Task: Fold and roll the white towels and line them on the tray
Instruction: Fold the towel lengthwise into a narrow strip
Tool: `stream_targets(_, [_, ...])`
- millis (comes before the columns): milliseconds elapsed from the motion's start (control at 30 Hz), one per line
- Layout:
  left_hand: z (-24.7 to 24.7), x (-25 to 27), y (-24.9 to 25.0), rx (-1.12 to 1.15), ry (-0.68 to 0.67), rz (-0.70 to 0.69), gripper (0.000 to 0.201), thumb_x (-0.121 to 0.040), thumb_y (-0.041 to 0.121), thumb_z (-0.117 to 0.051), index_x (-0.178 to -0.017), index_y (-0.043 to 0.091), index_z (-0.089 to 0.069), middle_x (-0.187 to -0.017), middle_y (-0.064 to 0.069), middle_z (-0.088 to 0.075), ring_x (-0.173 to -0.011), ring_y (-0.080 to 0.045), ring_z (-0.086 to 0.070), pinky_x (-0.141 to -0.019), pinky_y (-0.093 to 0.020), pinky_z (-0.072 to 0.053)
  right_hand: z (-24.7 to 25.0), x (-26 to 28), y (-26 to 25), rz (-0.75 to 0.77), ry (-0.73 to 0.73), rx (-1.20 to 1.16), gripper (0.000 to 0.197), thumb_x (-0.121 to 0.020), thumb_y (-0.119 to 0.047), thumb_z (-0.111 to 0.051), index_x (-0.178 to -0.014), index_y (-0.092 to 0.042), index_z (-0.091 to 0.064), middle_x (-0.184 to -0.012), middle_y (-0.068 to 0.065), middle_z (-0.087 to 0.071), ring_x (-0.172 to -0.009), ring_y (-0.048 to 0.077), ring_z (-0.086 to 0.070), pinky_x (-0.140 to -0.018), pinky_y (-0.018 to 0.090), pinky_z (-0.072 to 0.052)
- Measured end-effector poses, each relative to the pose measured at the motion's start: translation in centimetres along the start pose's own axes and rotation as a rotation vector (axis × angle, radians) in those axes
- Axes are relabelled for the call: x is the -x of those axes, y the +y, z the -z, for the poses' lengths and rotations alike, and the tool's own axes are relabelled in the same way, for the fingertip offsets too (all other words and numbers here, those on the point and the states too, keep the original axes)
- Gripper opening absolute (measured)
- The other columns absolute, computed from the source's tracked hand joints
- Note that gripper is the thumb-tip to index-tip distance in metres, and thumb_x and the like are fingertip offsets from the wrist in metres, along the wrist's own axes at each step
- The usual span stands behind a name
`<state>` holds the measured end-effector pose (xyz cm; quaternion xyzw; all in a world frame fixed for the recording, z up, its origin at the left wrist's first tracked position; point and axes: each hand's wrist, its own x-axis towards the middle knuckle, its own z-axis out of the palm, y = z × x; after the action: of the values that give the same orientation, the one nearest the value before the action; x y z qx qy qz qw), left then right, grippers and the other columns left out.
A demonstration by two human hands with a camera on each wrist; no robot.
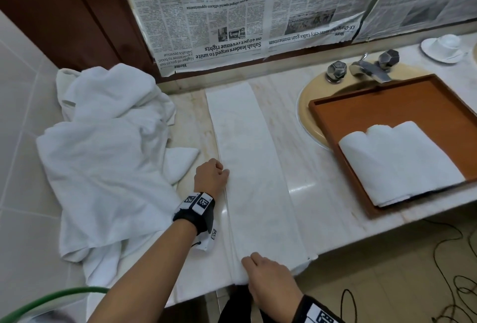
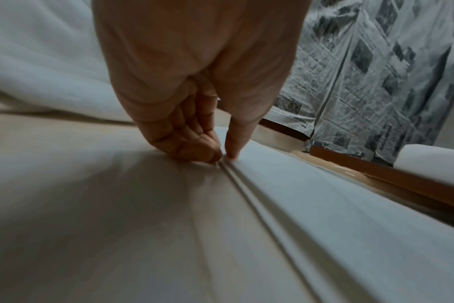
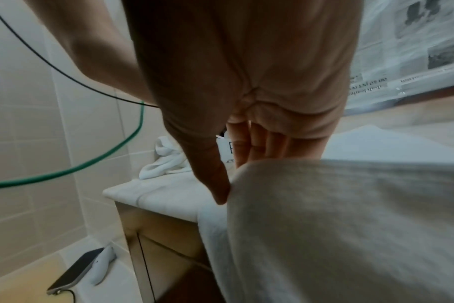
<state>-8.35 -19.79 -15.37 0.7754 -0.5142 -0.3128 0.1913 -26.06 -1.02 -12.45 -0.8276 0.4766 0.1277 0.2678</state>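
On the smooth, shiny marble counter (image 1: 304, 188) lies a long white towel (image 1: 258, 167), folded into a thin flat strip that runs from the wall to the near edge. Its cloth looks soft and a bit fuzzy. The left hand (image 1: 210, 175) sits at the strip's left edge, about halfway along, and its grip pinches the folded edge between thumb and fingers. The right hand (image 1: 271, 281) is at the near end, where the towel hangs over the counter edge, and its grip holds that end with the thumb on one side and the fingers on the other. To the left is a big crumpled pile of white towels (image 1: 103, 154), all lumps and folds. To the right, a flat brown wooden tray (image 1: 387, 105) with a low rim rests over the round tan sink (image 1: 307, 105), and two rolled towels (image 1: 397, 160) lie side by side on it, touching. Shiny metal taps (image 1: 361, 67) stand behind the sink, and newspaper (image 1: 232, 12) covers the wall. The left wrist view shows what the head view does not: the stacked thin layers along the towel's edge (image 2: 246, 184) at the fingertips (image 2: 213, 152). Only the right wrist view shows a dark phone (image 3: 74, 270) down by the tiled wall and a green cable (image 3: 104, 155).
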Motion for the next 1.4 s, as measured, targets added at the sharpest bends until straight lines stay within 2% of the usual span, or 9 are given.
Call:
stream_targets(100, [0.1, 0.0, 0.2, 0.046, 0.027, 0.02, 0.016, -0.09, 0.021, -0.064, -0.1, 0.009, -0.068, -0.088, -0.003, -0.069, -0.092, -0.023, -0.063, -0.078, -0.027, -0.046, 0.6, 0.1, 0.7, 0.01, -0.023, -0.138, 0.028, -0.095, -0.022, -0.046, -0.122, -0.014, -0.047, -0.113, 0.007, -0.053, -0.097, 0.031, -0.057, -0.069, 0.037, -0.037])
stream_targets(300, [-0.3, 2.5, -1.0, 0.035, 0.025, -0.103, 0.025, -0.089, 0.024, -0.065, -0.109, 0.009, -0.062, -0.1, -0.006, -0.064, -0.098, -0.025, -0.06, -0.081, -0.028, -0.041, 1.9, -0.7, 2.8, 0.074, 0.022, -0.381, 0.036, -0.091, -0.045, -0.049, -0.108, -0.018, -0.066, -0.098, -0.001, -0.062, -0.089, 0.016, -0.058, -0.079, 0.031, -0.045])
stream_targets(500, [-1.4, 5.6, -2.5, -0.286, -0.094, -0.318, 0.057, -0.099, 0.048, -0.045, -0.152, 0.03, -0.033, -0.161, 0.007, -0.026, -0.146, -0.026, -0.022, -0.112, -0.049, -0.029, 5.3, -6.5, 7.7, 0.052, 0.507, -0.188, 0.047, -0.095, -0.039, -0.041, -0.128, -0.01, -0.06, -0.124, 0.008, -0.062, -0.113, 0.025, -0.057, -0.092, 0.039, -0.047])
stream_targets(600, [-2.2, 5.7, -2.0, -0.525, -0.18, -0.288, 0.057, -0.104, 0.051, -0.025, -0.157, 0.038, -0.01, -0.165, 0.016, 0.001, -0.152, -0.025, 0.0, -0.115, -0.052, -0.017, 5.9, -10.2, 8.1, 0.072, 0.271, 0.028, 0.066, -0.098, -0.049, -0.029, -0.153, -0.012, -0.03, -0.16, 0.006, -0.028, -0.147, 0.025, -0.025, -0.115, 0.046, -0.025])
stream_targets(667, [-2.7, 5.4, -2.1, -0.612, -0.186, -0.265, 0.057, -0.104, 0.051, -0.015, -0.157, 0.039, 0.001, -0.164, 0.019, 0.011, -0.152, -0.025, 0.006, -0.115, -0.054, -0.016, 5.3, -11.8, 8.3, 0.088, 0.111, 0.152, 0.076, -0.094, -0.06, -0.006, -0.158, -0.019, -0.001, -0.165, -0.005, 0.004, -0.152, 0.018, 0.005, -0.121, 0.045, -0.003])
stream_targets(733, [-2.8, 5.1, -2.5, -0.641, -0.175, -0.251, 0.057, -0.103, 0.052, -0.012, -0.157, 0.04, 0.005, -0.163, 0.021, 0.015, -0.152, -0.025, 0.008, -0.115, -0.055, -0.013, 5.4, -12.7, 9.1, 0.096, 0.083, 0.228, 0.078, -0.09, -0.064, 0.006, -0.156, -0.024, 0.011, -0.163, -0.01, 0.016, -0.15, 0.015, 0.015, -0.122, 0.045, 0.005])
stream_targets(1000, [-2.4, 1.7, -1.2, -0.621, -0.19, -0.21, 0.059, -0.101, 0.058, -0.009, -0.154, 0.044, 0.011, -0.159, 0.027, 0.019, -0.151, -0.026, 0.015, -0.118, -0.061, 0.003, 9.1, -16.3, 14.4, -0.04, 0.106, 0.144, 0.063, -0.101, -0.057, -0.009, -0.155, -0.032, 0.012, -0.161, -0.014, 0.021, -0.149, 0.01, 0.018, -0.121, 0.046, 0.006])
stream_targets(1233, [-2.0, -4.1, 1.9, -0.628, -0.256, -0.129, 0.061, -0.1, 0.059, -0.01, -0.154, 0.044, 0.014, -0.159, 0.027, 0.021, -0.151, -0.027, 0.019, -0.117, -0.062, 0.01, 14.4, -23.0, 17.3, -0.134, 0.116, 0.076, 0.062, -0.104, -0.048, -0.013, -0.157, -0.023, 0.009, -0.163, -0.008, 0.018, -0.15, 0.014, 0.014, -0.122, 0.046, 0.003])
stream_targets(1400, [-1.3, -5.8, 3.4, -0.524, -0.198, -0.097, 0.066, -0.101, 0.056, -0.021, -0.157, 0.035, 0.005, -0.163, 0.02, 0.012, -0.153, -0.027, 0.004, -0.118, -0.061, -0.007, 16.2, -20.8, 17.8, -0.107, 0.272, -0.051, 0.06, -0.102, -0.033, -0.04, -0.154, -0.011, -0.022, -0.163, 0.006, -0.017, -0.148, 0.027, -0.019, -0.119, 0.045, -0.02])
